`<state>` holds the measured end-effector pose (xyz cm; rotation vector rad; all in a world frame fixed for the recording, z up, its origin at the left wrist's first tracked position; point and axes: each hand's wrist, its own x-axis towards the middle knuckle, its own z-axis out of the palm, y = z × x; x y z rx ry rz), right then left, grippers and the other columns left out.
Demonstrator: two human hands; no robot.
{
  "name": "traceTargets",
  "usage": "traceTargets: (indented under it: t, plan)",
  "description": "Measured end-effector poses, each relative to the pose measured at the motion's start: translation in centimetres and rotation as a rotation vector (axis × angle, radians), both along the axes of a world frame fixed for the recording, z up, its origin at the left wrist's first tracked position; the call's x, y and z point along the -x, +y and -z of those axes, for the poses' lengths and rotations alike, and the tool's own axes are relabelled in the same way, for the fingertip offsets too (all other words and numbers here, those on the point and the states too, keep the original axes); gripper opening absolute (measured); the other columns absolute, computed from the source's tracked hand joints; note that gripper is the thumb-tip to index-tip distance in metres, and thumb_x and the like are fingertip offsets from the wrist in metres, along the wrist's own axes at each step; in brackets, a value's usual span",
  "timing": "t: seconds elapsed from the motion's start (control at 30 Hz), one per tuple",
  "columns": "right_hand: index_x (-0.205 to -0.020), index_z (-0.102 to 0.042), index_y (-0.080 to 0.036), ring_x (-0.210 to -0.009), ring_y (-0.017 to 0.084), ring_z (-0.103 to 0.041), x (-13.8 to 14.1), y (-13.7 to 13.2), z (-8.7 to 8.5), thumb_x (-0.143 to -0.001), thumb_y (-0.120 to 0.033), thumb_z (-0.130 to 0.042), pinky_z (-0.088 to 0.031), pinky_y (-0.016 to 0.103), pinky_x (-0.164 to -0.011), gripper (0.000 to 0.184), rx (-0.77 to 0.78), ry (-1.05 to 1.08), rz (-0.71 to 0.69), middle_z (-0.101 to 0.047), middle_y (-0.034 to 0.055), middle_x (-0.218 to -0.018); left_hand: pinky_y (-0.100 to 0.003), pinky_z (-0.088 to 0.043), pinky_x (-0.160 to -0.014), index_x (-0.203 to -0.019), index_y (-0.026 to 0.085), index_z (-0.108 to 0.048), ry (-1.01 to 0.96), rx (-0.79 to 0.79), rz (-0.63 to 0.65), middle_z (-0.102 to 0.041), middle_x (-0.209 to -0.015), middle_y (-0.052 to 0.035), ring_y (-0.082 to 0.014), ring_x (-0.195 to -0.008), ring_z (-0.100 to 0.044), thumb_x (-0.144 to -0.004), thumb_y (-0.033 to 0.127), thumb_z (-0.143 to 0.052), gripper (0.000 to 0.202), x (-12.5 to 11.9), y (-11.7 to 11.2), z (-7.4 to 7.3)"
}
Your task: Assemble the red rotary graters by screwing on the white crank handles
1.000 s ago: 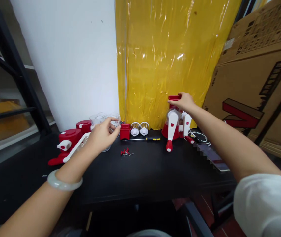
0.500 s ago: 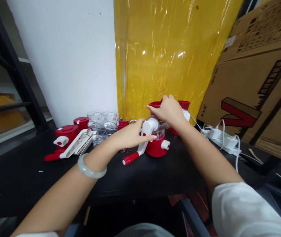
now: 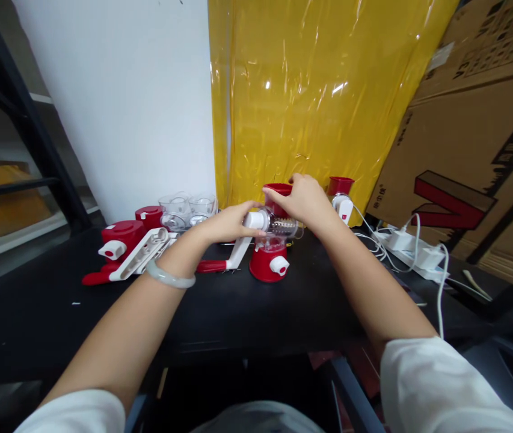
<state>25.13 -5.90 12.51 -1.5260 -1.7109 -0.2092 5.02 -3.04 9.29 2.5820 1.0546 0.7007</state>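
Note:
A red and clear rotary grater (image 3: 269, 260) stands on the black table (image 3: 220, 313) in front of me. My right hand (image 3: 300, 198) grips its red hopper at the top. My left hand (image 3: 229, 221) is closed on the white hub of its crank handle (image 3: 234, 257), whose red-tipped arm points left and down over the table. A second grater of the same kind (image 3: 341, 198) stands behind, at the right.
At the left lie red and white grater parts (image 3: 123, 255) and clear housings (image 3: 187, 209). A white power strip with cables (image 3: 412, 252) lies at the right. Yellow plastic sheeting (image 3: 310, 90) and a large cardboard box (image 3: 477, 150) stand behind; a black shelf frame (image 3: 21, 120) is at the left.
My right hand brought the grater from the back right to the table's middle. My left hand left the clear parts and took the crank hub; the crank arm swung leftwards.

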Motion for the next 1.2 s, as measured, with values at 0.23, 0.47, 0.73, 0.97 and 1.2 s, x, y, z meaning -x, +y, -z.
traceTargets:
  t: [0.23, 0.47, 0.73, 0.97, 1.2]
  plan:
    - [-0.112, -0.069, -0.015, -0.107, 0.036, -0.066, -2.1, 0.0, -0.2, -0.084, -0.082, -0.047, -0.049, 0.054, -0.098, 0.076, -0.012, 0.051, -0.131, -0.071, 0.0194, -0.104, -0.032, -0.052, -0.091, -0.142, 0.025, -0.052, -0.053, 0.064, 0.101, -0.065, -0.138, -0.0106, -0.0253, -0.115, -0.068, -0.076, 0.043, -0.076, 0.073, 1.5, 1.4, -0.2]
    - [-0.138, -0.055, -0.025, -0.128, 0.031, -0.058, -3.9, 1.7, -0.1, -0.083, -0.062, -0.067, -0.045, 0.053, -0.109, 0.068, 0.116, 0.149, -0.448, -0.06, 0.0147, -0.139, -0.034, -0.055, -0.09, -0.147, 0.021, -0.048, -0.077, 0.083, 0.046, -0.066, -0.135, -0.0161, -0.028, -0.117, -0.068, -0.077, 0.047, -0.076, 0.08, 2.2, 1.2, -0.3]
    - [-0.142, -0.049, -0.025, -0.117, 0.026, -0.065, -4.7, 3.1, -0.3, -0.075, -0.042, -0.079, -0.05, 0.049, -0.107, 0.076, 0.256, 0.285, -0.64, -0.064, 0.0122, -0.13, -0.044, -0.052, -0.101, -0.142, 0.021, -0.05, -0.222, 0.039, 0.037, -0.058, -0.143, -0.0182, -0.0305, -0.133, -0.056, -0.077, 0.043, -0.077, 0.074, 3.3, -0.3, -2.3]
    - [-0.139, -0.051, -0.03, -0.117, 0.028, -0.063, -3.3, 4.4, -2.0, -0.076, -0.063, -0.073, -0.053, 0.049, -0.098, 0.074, -0.045, 0.303, -0.516, -0.061, 0.0111, -0.128, -0.042, -0.052, -0.1, -0.141, 0.026, -0.051, -0.263, -0.226, 0.008, -0.055, -0.144, -0.0125, -0.0292, -0.134, -0.052, -0.087, 0.039, -0.069, 0.058, 2.7, -1.4, -4.8]
    - [-0.141, -0.046, -0.029, -0.125, 0.033, -0.053, 2.9, 2.5, -3.5, -0.085, -0.061, -0.066, -0.048, 0.055, -0.101, 0.068, -0.455, -0.014, -0.267, -0.042, 0.0123, -0.135, -0.052, -0.037, -0.115, -0.145, 0.028, -0.045, -0.289, -0.691, -0.043, -0.038, -0.146, -0.0108, -0.0362, -0.144, -0.038, -0.081, 0.03, -0.077, 0.071, 0.8, -4.2, -6.6]
